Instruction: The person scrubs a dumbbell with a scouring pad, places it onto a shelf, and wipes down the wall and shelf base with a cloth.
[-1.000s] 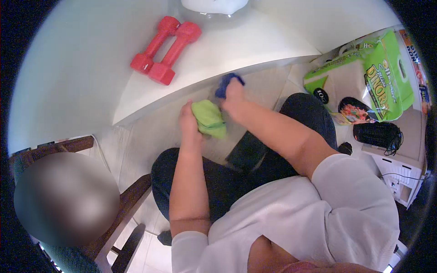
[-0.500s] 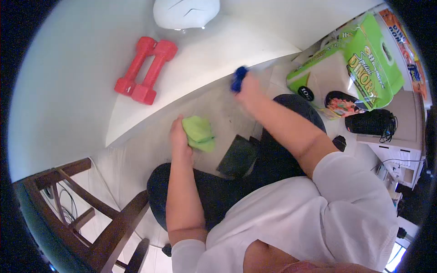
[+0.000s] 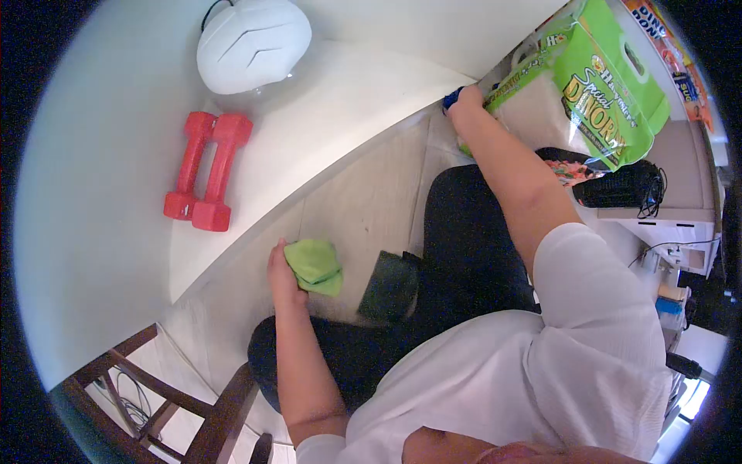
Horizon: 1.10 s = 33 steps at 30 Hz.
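Note:
My left hand (image 3: 284, 272) is closed on a folded lime-green cloth (image 3: 315, 267) above the pale floor. Stretched out to the upper right, my right hand (image 3: 468, 102) grips a dark blue thing (image 3: 453, 100), mostly hidden by the fingers, at the edge of the white shelf (image 3: 363, 100). This hand is close to the left side of a green and clear rice bag (image 3: 541, 112). A dark green flat piece (image 3: 389, 286) lies on the floor by my legs.
Two red dumbbells (image 3: 222, 172) rest on the shelf at the left, below a white rounded device (image 3: 253, 46). A dark wooden chair (image 3: 162, 387) stands lower left. A black device (image 3: 622, 188) with a cable sits right of the bag.
My right hand has moved right along the shelf edge with the blue thing, up to the bag. The view has shifted, so the dumbbells and my left hand with the cloth appear lower and further left.

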### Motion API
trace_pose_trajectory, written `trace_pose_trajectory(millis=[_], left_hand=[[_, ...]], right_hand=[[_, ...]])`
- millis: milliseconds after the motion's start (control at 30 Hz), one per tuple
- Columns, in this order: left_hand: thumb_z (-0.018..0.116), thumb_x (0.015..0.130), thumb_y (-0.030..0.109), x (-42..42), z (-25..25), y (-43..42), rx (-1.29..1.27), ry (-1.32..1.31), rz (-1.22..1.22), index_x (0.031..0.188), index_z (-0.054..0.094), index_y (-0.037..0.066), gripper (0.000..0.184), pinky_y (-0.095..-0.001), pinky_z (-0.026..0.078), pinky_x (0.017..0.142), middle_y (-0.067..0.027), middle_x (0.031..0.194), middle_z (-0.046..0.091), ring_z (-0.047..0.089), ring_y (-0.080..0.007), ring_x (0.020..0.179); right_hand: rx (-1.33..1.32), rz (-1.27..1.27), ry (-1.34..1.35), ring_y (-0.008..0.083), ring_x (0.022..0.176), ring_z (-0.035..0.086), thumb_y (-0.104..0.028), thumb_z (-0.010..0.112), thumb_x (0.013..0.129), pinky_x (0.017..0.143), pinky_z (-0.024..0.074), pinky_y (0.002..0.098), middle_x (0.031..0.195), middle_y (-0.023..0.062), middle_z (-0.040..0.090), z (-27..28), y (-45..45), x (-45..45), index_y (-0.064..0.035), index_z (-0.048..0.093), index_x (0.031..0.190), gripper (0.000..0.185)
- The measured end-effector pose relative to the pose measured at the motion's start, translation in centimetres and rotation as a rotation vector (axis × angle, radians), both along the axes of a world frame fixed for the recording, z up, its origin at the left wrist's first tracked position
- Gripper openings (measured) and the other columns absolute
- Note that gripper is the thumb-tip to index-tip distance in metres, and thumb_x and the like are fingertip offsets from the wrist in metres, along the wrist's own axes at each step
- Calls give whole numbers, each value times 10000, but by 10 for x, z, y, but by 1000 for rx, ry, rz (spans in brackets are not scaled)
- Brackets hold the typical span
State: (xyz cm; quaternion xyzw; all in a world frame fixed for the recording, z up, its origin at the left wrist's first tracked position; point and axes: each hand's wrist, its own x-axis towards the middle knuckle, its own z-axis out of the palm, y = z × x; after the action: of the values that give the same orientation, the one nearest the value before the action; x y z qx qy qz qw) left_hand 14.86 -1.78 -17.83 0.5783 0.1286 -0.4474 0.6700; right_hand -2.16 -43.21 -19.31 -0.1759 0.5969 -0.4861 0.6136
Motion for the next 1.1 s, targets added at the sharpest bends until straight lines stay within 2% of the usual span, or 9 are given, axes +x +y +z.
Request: trace_pose_trajectory(millis=[533, 600, 700, 800, 867, 933, 967, 1033, 1100], left_hand=[[478, 812, 223, -2, 45, 3, -26, -153, 12, 928, 488, 16, 238, -299, 433, 674, -88, 848, 518, 512, -159, 780], [457, 820, 229, 0, 39, 8, -94, -60, 105, 913, 493, 17, 235, -300, 430, 661, -79, 830, 515, 509, -158, 762], [423, 828, 242, 12, 1, 8, -286, -1, 468, 879, 498, 21, 239, -305, 427, 644, -61, 790, 512, 511, -157, 733], [388, 835, 254, 27, -9, 23, -353, -47, 755, 849, 496, 24, 255, -314, 429, 655, -59, 792, 516, 520, -168, 737], [374, 838, 259, 34, -8, 33, -476, -30, 859, 833, 492, 24, 264, -317, 431, 669, -63, 810, 522, 527, -177, 751], [368, 841, 261, 40, -9, 41, -741, 64, 937, 817, 488, 23, 268, -316, 433, 682, -66, 827, 528, 532, -183, 763], [370, 840, 259, 41, -10, 44, -866, 120, 961, 823, 489, 24, 264, -315, 432, 682, -67, 828, 528, 531, -182, 764], [374, 840, 255, 42, -7, 45, -988, 180, 971, 835, 489, 26, 256, -313, 432, 682, -67, 830, 527, 530, -180, 767], [379, 839, 250, 40, -1, 46, -1008, 198, 957, 847, 490, 29, 248, -311, 431, 683, -68, 832, 527, 528, -178, 769]], right_hand=[[91, 335, -19, 205, 683, 530, -306, 514, 748, 560, 461, 363, 750, 63, 537, -13, 66, 22, -117, 498, 867, 223], [-35, 739, 309, 209, 644, 524, -276, 501, 752, 562, 461, 359, 733, 71, 536, -11, 116, 56, -100, 505, 820, 189], [-624, 1561, 1424, 214, 586, 514, -232, 481, 758, 564, 462, 353, 707, 82, 535, 60, 253, 125, -73, 517, 749, 164], [-817, 1612, 902, 229, 560, 499, -167, 409, 766, 523, 446, 380, 682, 85, 516, 0, 311, 192, -77, 510, 751, 135], [-1055, 1345, 128, 238, 542, 489, -123, 362, 771, 495, 436, 399, 666, 86, 503, -116, 330, 245, -80, 505, 753, 151], [107, 1161, -251, 235, 548, 493, -122, 367, 772, 494, 434, 406, 663, 86, 501, -16, 393, 258, -81, 504, 753, 144], [276, 1068, -314, 234, 551, 495, -121, 369, 772, 493, 433, 409, 661, 86, 500, 3, 414, 265, -82, 503, 753, 141], [393, 1019, -364, 230, 556, 500, -120, 374, 772, 492, 431, 416, 657, 87, 499, 31, 451, 288, -83, 502, 753, 135], [-159, 1413, -352, 217, 543, 495, -136, 395, 777, 480, 430, 391, 645, 76, 493, -41, 476, 319, -79, 504, 756, 125]])
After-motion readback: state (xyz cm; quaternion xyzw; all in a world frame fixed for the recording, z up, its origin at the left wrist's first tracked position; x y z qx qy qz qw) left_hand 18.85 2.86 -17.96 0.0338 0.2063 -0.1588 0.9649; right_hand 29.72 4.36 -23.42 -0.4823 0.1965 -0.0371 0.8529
